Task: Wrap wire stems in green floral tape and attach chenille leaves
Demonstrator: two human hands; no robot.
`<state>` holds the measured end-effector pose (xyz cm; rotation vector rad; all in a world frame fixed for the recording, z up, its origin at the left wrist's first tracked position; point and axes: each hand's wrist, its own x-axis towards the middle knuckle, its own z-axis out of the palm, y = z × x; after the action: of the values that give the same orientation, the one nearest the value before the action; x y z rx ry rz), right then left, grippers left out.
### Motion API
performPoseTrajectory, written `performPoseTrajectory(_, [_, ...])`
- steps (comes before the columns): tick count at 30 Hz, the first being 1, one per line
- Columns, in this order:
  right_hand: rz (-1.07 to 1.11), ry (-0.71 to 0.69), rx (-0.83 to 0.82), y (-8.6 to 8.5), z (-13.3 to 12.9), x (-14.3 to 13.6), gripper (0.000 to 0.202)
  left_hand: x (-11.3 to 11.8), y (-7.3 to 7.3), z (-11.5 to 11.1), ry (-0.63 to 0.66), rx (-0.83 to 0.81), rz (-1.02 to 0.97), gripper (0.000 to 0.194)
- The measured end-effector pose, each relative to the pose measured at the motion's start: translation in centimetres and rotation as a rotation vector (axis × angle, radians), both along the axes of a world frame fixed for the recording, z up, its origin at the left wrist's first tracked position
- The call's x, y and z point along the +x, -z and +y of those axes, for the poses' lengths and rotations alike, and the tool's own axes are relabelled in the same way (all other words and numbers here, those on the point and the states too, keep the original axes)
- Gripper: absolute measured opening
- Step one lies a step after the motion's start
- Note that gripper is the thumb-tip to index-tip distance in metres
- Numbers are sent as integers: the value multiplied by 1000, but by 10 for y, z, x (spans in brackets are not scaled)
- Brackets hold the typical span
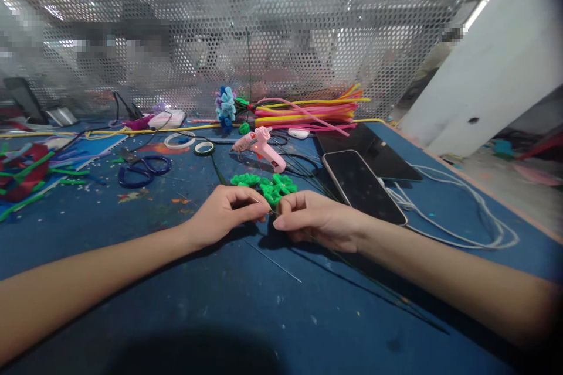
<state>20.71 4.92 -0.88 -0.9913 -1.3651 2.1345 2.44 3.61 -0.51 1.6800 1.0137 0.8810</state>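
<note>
Forearms (109, 261) nearest; L hand (220, 214) + R hand (325, 221) pinched on thin stem (273, 212) — green pipe-cleaner flowers (278, 187) formed, stem tails loose, approx. half done.

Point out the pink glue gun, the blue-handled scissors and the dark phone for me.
Glue gun (265, 146): head view, on its body.
Scissors (135, 176): head view, on a handle loop.
Phone (365, 187): head view, on its screen.

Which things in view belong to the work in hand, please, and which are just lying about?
Belonging, it seems: thin stems in left hand and right hand, green fuzzy flowers, pink glue gun, scissors, tape roll.

Seemingly lying about: phone, dark tablet, white cable.
</note>
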Motion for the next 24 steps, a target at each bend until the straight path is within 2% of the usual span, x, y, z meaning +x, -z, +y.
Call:
performPoseTrajectory(3, [28, -92, 13, -2, 0, 3, 30, 0, 0, -1, 5, -13, -30, 10])
performPoseTrajectory(8, [123, -216, -37, 1, 6, 7, 27, 1, 0, -1, -5, -48, -65, 10])
performPoseTrajectory(11, [120, -199, -84, 4, 8, 5, 25, 2, 0, -1, 13, -73, -72, 9])
performPoseTrajectory(14, [59, -105, -125, 4, 6, 2, 30, 2, 0, 0, 16, -68, -80, 9])
performPoseTrajectory(18, [5, -48, -97, -1, 0, -1, 39, 2, 0, 1, -4, -36, -69, 11])
performPoseTrajectory(21, [73, -82, -94, -3, -1, 1, 34, 1, -1, 1, -21, -26, -80, 13])
performPoseTrajectory(24, [160, -175, -136, 1, 5, 4, 29, 2, -1, 1, -14, -35, -97, 13])
